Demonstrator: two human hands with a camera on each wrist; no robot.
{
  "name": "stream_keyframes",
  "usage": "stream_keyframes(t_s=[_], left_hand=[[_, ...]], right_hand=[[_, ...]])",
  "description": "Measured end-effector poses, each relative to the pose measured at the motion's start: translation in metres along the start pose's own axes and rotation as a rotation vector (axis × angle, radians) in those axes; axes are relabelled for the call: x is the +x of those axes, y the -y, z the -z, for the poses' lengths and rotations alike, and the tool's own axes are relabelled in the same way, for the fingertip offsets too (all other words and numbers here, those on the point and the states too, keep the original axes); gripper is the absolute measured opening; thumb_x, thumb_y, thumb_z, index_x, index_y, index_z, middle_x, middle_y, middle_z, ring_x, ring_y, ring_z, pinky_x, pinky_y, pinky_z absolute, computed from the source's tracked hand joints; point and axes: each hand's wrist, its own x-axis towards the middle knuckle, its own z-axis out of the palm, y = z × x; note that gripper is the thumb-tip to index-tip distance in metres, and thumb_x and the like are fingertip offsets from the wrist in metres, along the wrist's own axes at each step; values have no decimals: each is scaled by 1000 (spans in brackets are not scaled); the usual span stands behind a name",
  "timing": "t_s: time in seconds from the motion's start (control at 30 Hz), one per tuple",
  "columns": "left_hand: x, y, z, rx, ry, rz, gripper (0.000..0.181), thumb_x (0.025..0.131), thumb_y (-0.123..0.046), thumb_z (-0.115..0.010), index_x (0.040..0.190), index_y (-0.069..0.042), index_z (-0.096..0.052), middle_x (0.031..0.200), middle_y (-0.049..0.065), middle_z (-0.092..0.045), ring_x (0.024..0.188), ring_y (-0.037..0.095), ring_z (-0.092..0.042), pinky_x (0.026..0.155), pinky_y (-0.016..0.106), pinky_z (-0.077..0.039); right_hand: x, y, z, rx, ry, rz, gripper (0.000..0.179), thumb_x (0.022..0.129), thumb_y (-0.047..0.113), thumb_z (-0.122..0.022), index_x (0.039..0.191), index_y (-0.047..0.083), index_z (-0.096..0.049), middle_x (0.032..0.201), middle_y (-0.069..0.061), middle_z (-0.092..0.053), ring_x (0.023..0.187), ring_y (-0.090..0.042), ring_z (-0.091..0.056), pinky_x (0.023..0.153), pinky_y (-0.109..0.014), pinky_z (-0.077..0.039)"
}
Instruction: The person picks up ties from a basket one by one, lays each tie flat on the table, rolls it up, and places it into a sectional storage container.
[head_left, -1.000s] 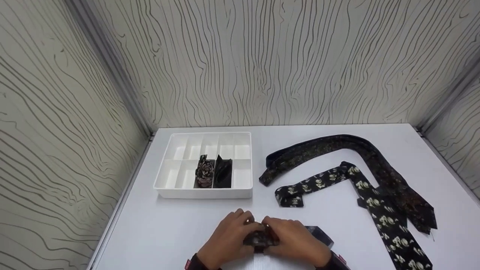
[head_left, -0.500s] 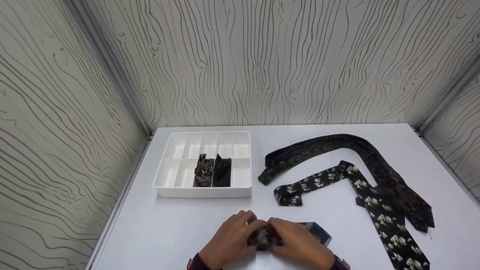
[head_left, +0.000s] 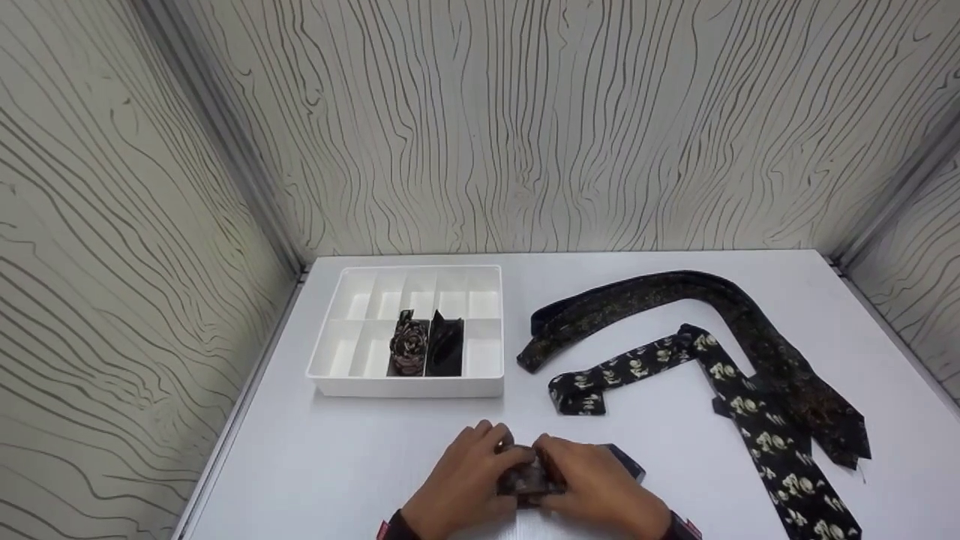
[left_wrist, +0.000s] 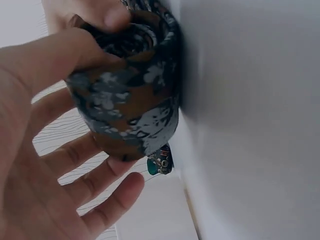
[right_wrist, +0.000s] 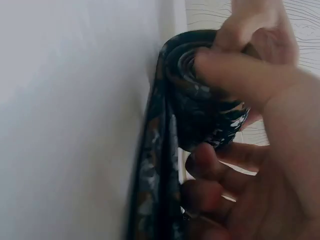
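Observation:
Both hands work on a dark floral necktie (left_wrist: 135, 107), partly wound into a thick roll on the white table. My left hand (head_left: 469, 476) grips the roll's left side, thumb at its coiled end and fingers around the far side. From the right, my right hand (head_left: 596, 480) holds the same roll, its thumb pressed at the spiral end (right_wrist: 187, 65). The unrolled tail (right_wrist: 155, 185) runs flat along the table beneath the right hand, and its pointed tip (head_left: 626, 461) shows beyond that hand. Much of the roll is hidden by fingers in the head view.
A white divided tray (head_left: 409, 386) stands at the back left. Two of its compartments hold a rolled brownish tie (head_left: 409, 346) and a black folded one (head_left: 446, 349). To the right lie a black tie with cream flowers (head_left: 772, 442) and a dark patterned tie (head_left: 780, 345), partly overlapping.
The necktie's loose tail has drawn in leftward, so less of it shows past the right hand. The roll has turned between the fingers, while both hands stay nearly in place.

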Motion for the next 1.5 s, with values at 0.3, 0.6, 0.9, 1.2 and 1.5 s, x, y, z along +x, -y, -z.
stream_keyframes(t_s=[0.3,0.6,0.9,1.2,1.5], left_hand=[[2,-4,-1,-9,7,-10,59,68,-31,-90,125,-32,-73,105,-9,-59,91,7,-50,79,20,-43],[4,-4,0,-11,2,-45,57,68,-31,-92,122,-31,-74,108,-8,-61,94,8,-52,81,21,-46],[6,-9,1,-28,3,-46,54,68,-33,-90,120,-31,-75,108,-8,-61,95,9,-52,81,21,-44],[6,-10,-2,-74,9,-43,45,73,-33,-88,116,-32,-76,111,-6,-64,96,8,-54,82,20,-44],[6,-13,-8,-92,17,-80,58,69,-29,-91,123,-29,-70,113,-5,-59,97,7,-53,82,17,-48]], right_hand=[[-2,-1,2,-54,-17,3,48,81,41,-88,119,27,-61,103,12,-72,91,-9,-71,76,-34,-58],[-3,-3,1,-23,6,0,52,82,44,-87,122,27,-58,105,12,-71,94,-9,-70,79,-35,-58],[-7,-1,2,12,30,-16,55,83,44,-87,126,28,-58,111,11,-72,99,-11,-71,83,-38,-61],[-13,-1,5,88,45,-63,57,84,44,-86,132,34,-56,117,14,-66,103,-6,-66,87,-37,-59],[-21,-4,2,98,31,-93,58,85,38,-86,134,30,-55,125,11,-63,112,-11,-67,96,-41,-60]])
